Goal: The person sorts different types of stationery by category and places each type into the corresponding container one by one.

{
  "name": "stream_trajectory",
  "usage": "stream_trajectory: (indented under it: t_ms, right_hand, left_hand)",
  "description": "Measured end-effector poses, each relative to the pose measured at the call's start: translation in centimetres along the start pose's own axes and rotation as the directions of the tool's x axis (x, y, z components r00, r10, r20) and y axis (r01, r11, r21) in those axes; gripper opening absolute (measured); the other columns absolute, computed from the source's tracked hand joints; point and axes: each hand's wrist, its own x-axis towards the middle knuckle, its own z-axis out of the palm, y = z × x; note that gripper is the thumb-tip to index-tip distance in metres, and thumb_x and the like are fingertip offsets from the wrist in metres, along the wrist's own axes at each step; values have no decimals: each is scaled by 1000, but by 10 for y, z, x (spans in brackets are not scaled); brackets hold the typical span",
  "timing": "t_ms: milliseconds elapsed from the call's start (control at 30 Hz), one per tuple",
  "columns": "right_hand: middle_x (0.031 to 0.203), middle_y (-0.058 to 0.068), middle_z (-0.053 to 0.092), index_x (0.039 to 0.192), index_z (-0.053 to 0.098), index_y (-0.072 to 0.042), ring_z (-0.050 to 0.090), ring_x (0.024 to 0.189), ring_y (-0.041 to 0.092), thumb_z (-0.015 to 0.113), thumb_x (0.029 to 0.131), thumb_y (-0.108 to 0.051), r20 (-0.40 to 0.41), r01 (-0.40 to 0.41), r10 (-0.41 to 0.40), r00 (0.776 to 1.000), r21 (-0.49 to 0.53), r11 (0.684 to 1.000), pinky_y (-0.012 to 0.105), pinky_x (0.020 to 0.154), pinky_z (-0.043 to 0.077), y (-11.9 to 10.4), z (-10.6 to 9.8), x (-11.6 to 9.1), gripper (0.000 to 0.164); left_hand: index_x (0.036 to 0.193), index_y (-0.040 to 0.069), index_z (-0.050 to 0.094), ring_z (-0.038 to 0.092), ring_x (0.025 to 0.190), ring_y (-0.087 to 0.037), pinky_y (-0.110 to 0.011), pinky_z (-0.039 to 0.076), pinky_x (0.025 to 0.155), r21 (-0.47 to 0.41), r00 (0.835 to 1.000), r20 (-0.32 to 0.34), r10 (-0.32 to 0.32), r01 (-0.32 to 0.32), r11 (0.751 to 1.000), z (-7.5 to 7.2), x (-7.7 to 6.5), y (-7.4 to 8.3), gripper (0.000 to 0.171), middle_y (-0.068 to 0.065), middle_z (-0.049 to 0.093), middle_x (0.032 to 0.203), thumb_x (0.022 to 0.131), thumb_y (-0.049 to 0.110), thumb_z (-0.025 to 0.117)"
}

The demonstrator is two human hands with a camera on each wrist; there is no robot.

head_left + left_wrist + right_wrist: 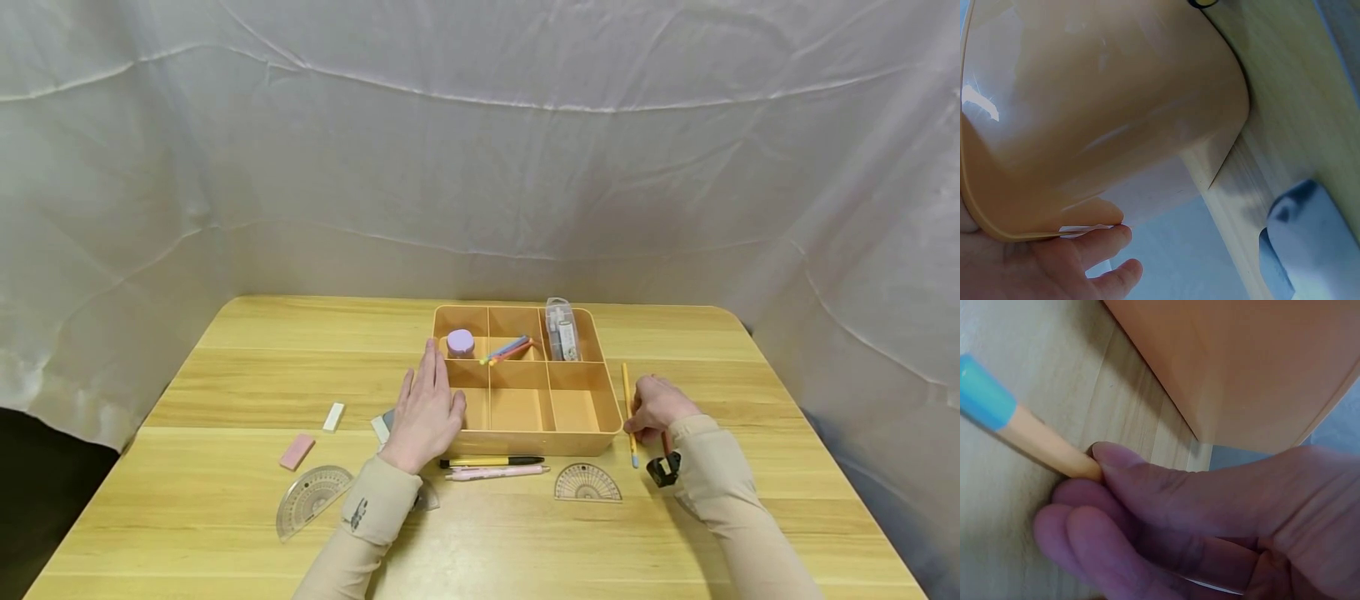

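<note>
An orange divided organizer box stands on the table. My left hand rests along its left wall with the fingers straight and the thumb over the rim; in the left wrist view, fingertips touch the rim. Beside the box's right wall, my right hand pinches a yellow pencil with a blue end between thumb and fingers. The pencil lies at or close to the tabletop. Within the box are a purple-lidded jar, several thin colored sticks and a clear case.
In front of the box lie a yellow-black pen, a pink pen and a protractor. To the left are a larger protractor, a pink eraser and a white eraser. A black object sits by the right wrist.
</note>
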Motion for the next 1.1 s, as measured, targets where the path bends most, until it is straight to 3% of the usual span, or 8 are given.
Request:
stream_trajectory:
  t_ms: [500,1100]
  right_hand:
    - [67,12,71,76,61,2,70,56,17,76,83,0,32,-2,1,999,23,1000,30,58,60,4,3,2,17]
    - [68,13,71,80,65,6,70,56,17,72,84,2,14,9,-9,1000,29,1000,30,57,60,5,4,0,9]
  left_hand:
    - [156,-10,17,19,156,-34,-57,18,126,-6,1000,-12,2,-3,1000,1,0,-1,68,-21,6,169,104,25,43]
    - [157,-9,15,17,157,-33,-56,17,127,-9,1000,-3,0,0,1000,0,0,0,69,-20,2,170,104,26,43]
